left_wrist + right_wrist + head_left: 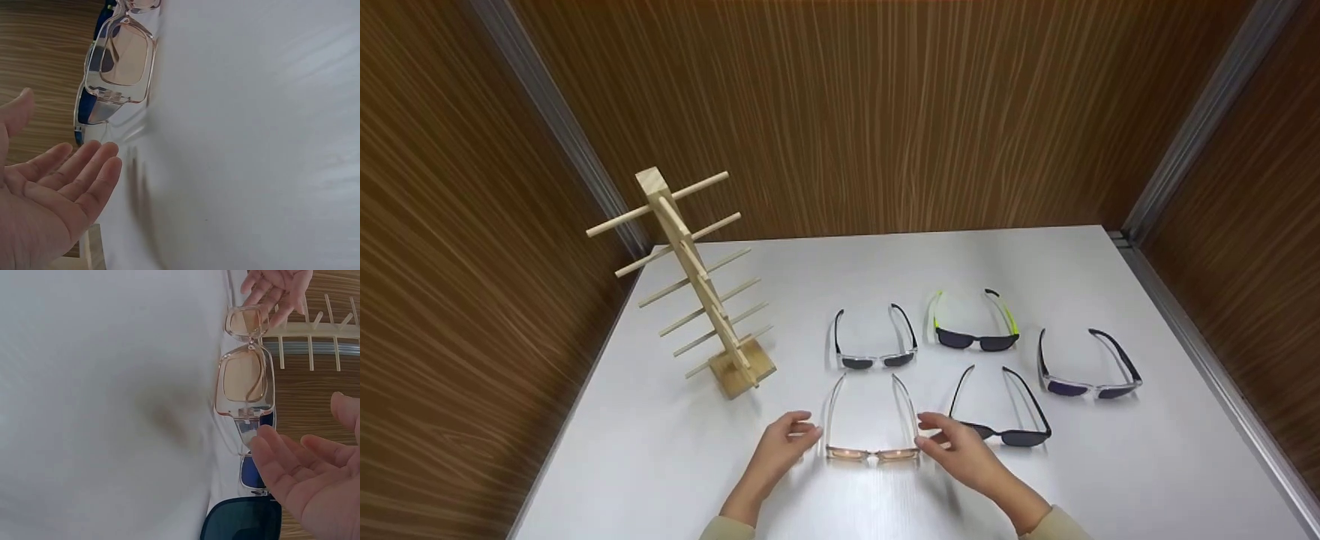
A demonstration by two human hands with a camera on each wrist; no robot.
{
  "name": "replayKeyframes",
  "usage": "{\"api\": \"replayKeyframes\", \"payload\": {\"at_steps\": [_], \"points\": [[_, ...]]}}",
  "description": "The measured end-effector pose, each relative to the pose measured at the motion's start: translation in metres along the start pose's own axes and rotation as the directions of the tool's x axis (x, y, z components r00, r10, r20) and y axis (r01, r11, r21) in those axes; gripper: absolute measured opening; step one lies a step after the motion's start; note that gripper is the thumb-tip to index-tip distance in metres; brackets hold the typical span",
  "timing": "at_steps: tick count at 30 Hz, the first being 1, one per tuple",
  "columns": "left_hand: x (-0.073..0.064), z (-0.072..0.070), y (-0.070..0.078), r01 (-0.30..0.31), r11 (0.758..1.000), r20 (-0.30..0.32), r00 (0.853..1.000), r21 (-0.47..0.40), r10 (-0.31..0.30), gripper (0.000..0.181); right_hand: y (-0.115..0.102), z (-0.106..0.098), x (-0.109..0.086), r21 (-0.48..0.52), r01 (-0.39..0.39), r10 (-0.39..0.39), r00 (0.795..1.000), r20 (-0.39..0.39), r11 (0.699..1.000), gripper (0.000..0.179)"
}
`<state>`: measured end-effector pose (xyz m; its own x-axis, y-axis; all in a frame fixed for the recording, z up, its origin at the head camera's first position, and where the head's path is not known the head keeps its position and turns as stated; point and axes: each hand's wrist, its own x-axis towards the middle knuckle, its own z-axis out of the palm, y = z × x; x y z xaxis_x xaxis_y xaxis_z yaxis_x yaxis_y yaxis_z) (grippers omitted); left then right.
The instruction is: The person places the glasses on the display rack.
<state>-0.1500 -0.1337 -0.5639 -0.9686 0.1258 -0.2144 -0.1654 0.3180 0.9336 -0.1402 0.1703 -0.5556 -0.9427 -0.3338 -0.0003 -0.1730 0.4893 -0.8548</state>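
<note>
A pair of clear-framed glasses with pinkish lenses (pixel 898 454) lies on the white table, temples unfolded and pointing away from me. My left hand (pixel 781 450) hovers just left of them, fingers loosely bent; in the left wrist view a gap separates its fingertips from the frame. On the other side is my right hand (pixel 964 454), its fingertips at the right hinge. The right wrist view has those fingers (pixel 275 453) relaxed by the temple, with the thumb apart; whether they touch it I cannot tell. Black sunglasses (pixel 1024 437) lie behind the right hand, partly covered by it.
A wooden peg stand (pixel 690 255) rises at the left on a square base. Behind the hands lie clear-fronted sunglasses with black temples (pixel 858 363), a black-and-lime pair (pixel 996 343) and a purple-lensed pair (pixel 1068 388). Wood-grain panels (pixel 885 112) enclose the table.
</note>
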Motion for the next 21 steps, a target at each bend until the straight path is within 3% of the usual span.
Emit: {"api": "replayKeyframes", "payload": {"at_steps": [13, 21], "points": [[0.001, 0.013, -0.018, 0.078, 0.994, 0.027, 0.997, -0.075, -0.076, 0.051, 0.016, 0.011, -0.006, 0.029, -0.004, 0.003, 0.999, 0.033, 1.000, 0.051], [0.000, 0.020, -0.022, 0.086, 0.992, 0.033, 0.996, -0.087, -0.084, 0.045, 0.023, 0.017, -0.005, 0.150, -0.024, 0.016, 0.999, 0.051, 0.988, 0.050]]}}
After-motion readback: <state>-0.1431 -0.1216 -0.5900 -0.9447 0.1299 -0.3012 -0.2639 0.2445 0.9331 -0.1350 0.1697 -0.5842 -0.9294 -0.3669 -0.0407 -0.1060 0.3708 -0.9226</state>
